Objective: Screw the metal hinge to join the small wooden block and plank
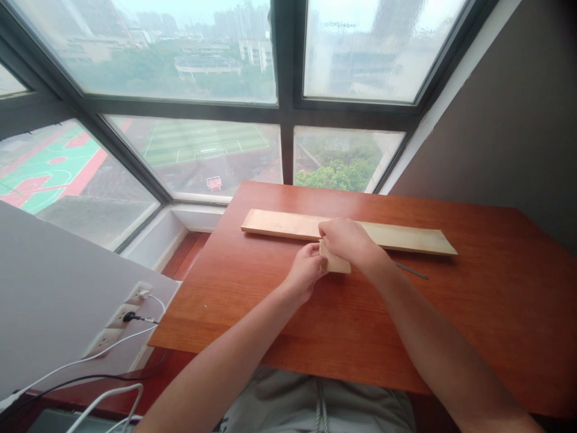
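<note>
My left hand (307,269) pinches the left side of a small pale wooden block (338,263), which is tilted just above or on the table. Over the block's top edge my right hand (348,242) is closed, with its fingers curled inward. What the right fingers hold, if anything, is hidden from this angle. Behind both hands lies a long pale wooden board (282,224), partly covered by my right hand. A thin dark rod (412,270) rests on the table to the right, close to my right forearm.
The reddish-brown wooden table (252,300) stands against large windows (202,144) at the back. To the left, wall sockets (121,316) have a black plug and a white cable (81,362) running down past the table's left edge. A grey wall (505,132) borders the right side.
</note>
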`<state>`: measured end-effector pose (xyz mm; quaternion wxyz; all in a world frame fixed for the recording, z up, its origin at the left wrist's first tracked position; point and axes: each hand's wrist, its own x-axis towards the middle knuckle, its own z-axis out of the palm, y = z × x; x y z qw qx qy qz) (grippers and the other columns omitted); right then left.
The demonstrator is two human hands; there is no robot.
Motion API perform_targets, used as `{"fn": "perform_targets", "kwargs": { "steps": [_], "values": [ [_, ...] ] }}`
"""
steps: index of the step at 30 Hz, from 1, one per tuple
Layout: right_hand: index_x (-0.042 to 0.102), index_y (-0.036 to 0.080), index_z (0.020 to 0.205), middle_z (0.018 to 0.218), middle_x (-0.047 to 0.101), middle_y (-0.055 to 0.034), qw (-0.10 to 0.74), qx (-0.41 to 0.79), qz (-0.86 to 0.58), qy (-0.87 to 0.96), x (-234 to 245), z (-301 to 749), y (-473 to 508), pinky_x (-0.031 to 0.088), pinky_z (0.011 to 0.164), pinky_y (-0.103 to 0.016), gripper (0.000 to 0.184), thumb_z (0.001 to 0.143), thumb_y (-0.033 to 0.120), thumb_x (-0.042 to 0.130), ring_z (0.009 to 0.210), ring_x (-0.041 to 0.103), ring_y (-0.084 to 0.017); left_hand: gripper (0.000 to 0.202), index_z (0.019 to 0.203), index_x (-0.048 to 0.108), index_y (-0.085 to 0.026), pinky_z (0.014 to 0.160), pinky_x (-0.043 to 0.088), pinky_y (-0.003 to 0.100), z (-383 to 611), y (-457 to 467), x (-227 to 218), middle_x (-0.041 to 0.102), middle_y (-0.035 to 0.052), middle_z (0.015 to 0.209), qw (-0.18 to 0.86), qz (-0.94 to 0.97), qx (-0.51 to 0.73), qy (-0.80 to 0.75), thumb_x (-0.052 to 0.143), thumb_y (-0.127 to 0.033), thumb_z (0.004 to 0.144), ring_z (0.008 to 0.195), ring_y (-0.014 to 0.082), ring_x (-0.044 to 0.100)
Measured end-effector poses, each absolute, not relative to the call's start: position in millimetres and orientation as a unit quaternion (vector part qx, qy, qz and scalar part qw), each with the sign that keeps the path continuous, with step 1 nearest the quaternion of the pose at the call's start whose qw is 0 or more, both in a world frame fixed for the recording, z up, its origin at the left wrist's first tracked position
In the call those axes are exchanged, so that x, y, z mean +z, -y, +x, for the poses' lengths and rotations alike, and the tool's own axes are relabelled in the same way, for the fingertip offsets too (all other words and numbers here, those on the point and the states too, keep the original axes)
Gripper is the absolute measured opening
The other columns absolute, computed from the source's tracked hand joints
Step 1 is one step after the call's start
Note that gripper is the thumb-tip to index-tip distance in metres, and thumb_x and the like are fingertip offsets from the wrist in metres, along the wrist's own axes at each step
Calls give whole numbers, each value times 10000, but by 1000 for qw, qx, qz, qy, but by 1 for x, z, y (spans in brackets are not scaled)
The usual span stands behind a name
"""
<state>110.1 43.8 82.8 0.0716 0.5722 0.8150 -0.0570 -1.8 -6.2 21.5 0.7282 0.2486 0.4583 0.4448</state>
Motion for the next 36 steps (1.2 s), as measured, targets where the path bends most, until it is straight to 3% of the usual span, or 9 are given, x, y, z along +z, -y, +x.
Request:
{"fn": "perform_targets", "kwargs": {
  "steps": [14, 28, 36],
  "values": [
    [715, 192, 958, 980, 740, -109, 62, -48, 571, -817, 93, 109, -37, 399, 626, -277, 239, 824, 113, 535, 860, 678, -232, 320, 914, 643, -135, 665, 523, 242, -4, 5, 20, 679, 54, 836, 731, 254, 443, -453, 597, -7, 624, 782, 159, 648],
    [691, 234, 886, 959, 741, -43, 11, -52, 611, -790, 89, 165, -39, 335, 623, -282, 196, 867, 186, 502, 833, 640, -196, 363, 975, 622, -136, 697, 548, 261, -3, 6, 21, 715, 104, 973, 732, 265, 437, -451, 570, 2, 644, 854, 186, 677],
    [684, 227, 864, 887, 733, -28, -1, -105, 644, -758, 60, 207, -11, 387, 707, -269, 160, 855, 185, 530, 842, 644, -185, 376, 968, 632, -131, 702, 555, 261, -2, 5, 17, 721, 106, 949, 728, 265, 433, -462, 563, 17, 629, 850, 189, 684]
  ]
}}
